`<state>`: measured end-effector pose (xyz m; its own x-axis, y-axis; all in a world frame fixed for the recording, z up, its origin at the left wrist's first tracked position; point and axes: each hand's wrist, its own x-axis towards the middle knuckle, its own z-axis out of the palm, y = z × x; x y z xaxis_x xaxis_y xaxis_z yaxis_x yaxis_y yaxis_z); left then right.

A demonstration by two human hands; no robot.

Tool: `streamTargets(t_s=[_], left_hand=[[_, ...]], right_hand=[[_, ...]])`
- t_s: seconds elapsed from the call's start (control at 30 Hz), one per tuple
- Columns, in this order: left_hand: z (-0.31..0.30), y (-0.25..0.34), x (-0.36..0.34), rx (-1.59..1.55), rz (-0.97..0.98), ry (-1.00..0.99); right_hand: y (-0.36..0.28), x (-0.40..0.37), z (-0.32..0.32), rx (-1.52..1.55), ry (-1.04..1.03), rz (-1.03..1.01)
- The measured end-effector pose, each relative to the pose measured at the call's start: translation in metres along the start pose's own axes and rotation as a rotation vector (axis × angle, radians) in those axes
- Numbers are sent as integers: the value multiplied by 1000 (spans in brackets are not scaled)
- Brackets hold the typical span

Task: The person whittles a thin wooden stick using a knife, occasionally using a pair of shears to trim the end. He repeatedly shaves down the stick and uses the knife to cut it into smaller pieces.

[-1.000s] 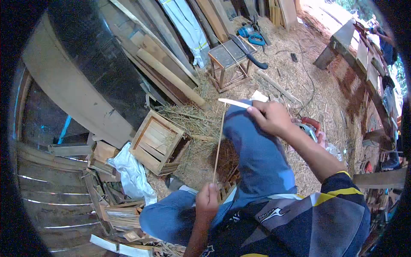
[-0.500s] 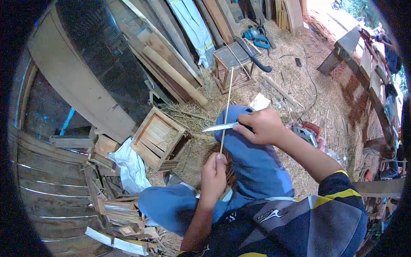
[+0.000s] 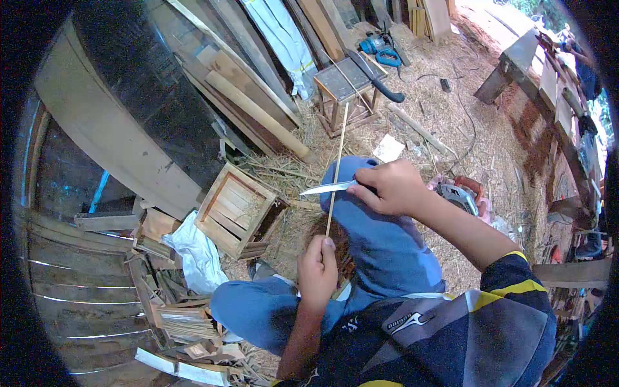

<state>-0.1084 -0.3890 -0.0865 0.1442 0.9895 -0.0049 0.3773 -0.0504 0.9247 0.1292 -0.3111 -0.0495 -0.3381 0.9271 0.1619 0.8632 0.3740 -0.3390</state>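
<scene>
A thin pale wooden strip [image 3: 340, 145] slants upward from my left hand [image 3: 316, 271], whose fingers are closed on its lower end. My right hand [image 3: 391, 187] grips a knife [image 3: 327, 188] by the handle, over my raised knee. The knife's bright blade points left and crosses the strip near its middle. Both hands are above my blue trousers [image 3: 387, 258].
Ahead stands a small wooden stool [image 3: 342, 84] with a dark curved-handled blade [image 3: 377, 77] on it. Beyond is a blue power tool [image 3: 380, 48]. A wooden crate [image 3: 235, 209] lies left, a circular saw [image 3: 461, 193] right. A long bench [image 3: 516, 64] stands at the upper right.
The view has shifted slightly. My left hand and the strip appear a little lower and further left, and the knife still crosses the strip.
</scene>
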Motion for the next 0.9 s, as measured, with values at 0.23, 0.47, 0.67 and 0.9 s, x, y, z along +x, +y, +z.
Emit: streamTargets(t_s=[0.23,0.47,0.67,0.9], left_hand=[[-1,-25,-10,26,14,7],[-10,-15,-21,104,-16,3],[-14,-17,-40,80,-84,4],[-27,-30,-75,128,-167,-21]], right_hand=[[-3,1,-1,-21,2,-7],[-5,0,1,-16,18,27],[-4,2,1,-24,49,12],[0,4,2,-2,69,75]])
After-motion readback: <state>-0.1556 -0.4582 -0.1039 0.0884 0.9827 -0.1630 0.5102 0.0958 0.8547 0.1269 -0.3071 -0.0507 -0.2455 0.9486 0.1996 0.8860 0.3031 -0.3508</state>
